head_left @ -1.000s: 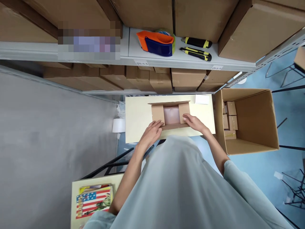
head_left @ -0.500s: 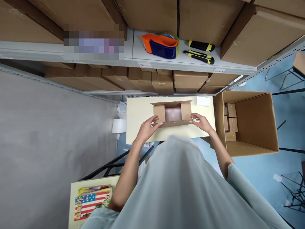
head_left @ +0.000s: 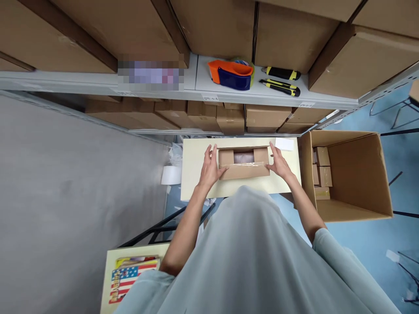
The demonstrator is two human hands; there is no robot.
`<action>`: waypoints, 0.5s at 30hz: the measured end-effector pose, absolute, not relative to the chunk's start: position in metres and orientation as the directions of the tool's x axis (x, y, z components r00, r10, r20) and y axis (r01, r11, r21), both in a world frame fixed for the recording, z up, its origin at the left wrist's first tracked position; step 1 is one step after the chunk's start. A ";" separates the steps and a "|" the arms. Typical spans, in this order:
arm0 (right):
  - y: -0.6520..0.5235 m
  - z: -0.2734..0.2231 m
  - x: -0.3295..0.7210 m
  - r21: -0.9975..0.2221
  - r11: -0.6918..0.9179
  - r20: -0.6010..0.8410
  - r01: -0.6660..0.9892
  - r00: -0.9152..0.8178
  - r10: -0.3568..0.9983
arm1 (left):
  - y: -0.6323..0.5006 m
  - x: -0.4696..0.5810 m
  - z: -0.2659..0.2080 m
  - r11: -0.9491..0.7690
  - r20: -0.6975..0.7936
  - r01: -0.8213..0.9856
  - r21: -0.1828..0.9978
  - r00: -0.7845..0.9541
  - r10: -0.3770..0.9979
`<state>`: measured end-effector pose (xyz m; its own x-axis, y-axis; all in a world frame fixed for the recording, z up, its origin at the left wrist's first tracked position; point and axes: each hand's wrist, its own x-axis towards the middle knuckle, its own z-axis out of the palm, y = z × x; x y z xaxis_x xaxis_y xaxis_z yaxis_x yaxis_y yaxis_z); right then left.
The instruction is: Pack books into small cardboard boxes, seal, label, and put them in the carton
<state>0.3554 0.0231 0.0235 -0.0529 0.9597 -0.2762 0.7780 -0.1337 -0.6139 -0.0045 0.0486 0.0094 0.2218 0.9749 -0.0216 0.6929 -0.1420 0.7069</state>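
Observation:
On the cream table point(head_left: 193, 174) lies a small cardboard box point(head_left: 245, 171). Its short end flaps are folded in, and the near long flap, with shiny tape along its edge, leans over the opening. The far flap stands up. A pinkish-brown surface point(head_left: 244, 158) shows inside. My left hand point(head_left: 210, 169) is at the box's left end, thumb on the near flap and fingers stretched toward the far flap. At the right end my right hand point(head_left: 278, 162) does likewise, its thumb touching the near flap's corner and its fingers spread toward the far flap.
A white box point(head_left: 284, 144) lies at the table's back right. To the right stands a large open carton point(head_left: 360, 174) holding several small boxes. The shelf above bears an orange-and-blue tape dispenser point(head_left: 231, 75) and two utility knives point(head_left: 281, 80). Magazines point(head_left: 132, 279) lie lower left.
The near flap has gone from upright to folded inward over the opening. Both hands have shifted from the near flap's edge, their fingers now reaching forward to the far flap.

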 end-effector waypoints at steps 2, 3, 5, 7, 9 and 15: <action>0.023 0.029 0.356 -0.633 -0.101 -0.262 0.767 -0.089 0.961 | 0.049 -0.008 0.016 -0.186 -0.011 0.708 0.682 0.264 0.965; 0.023 0.031 0.356 -0.638 -0.091 -0.253 0.765 -0.096 0.963 | 0.049 -0.010 0.017 -0.196 -0.011 0.712 0.674 0.274 0.962; 0.019 0.031 0.358 -0.643 -0.078 -0.235 0.762 -0.100 0.967 | 0.045 -0.013 0.018 -0.196 -0.018 0.716 0.670 0.279 0.960; 0.014 0.029 0.360 -0.649 -0.063 -0.221 0.758 -0.108 0.969 | 0.039 -0.015 0.015 -0.171 -0.030 0.713 0.680 0.261 0.965; 0.009 0.026 0.361 -0.668 -0.052 -0.209 0.742 -0.120 0.971 | 0.033 -0.015 0.012 -0.122 -0.054 0.696 0.707 0.226 0.973; 0.006 0.013 0.357 -0.763 -0.137 -0.210 0.631 -0.042 0.977 | 0.029 -0.009 -0.002 0.135 -0.196 0.543 0.829 0.056 0.979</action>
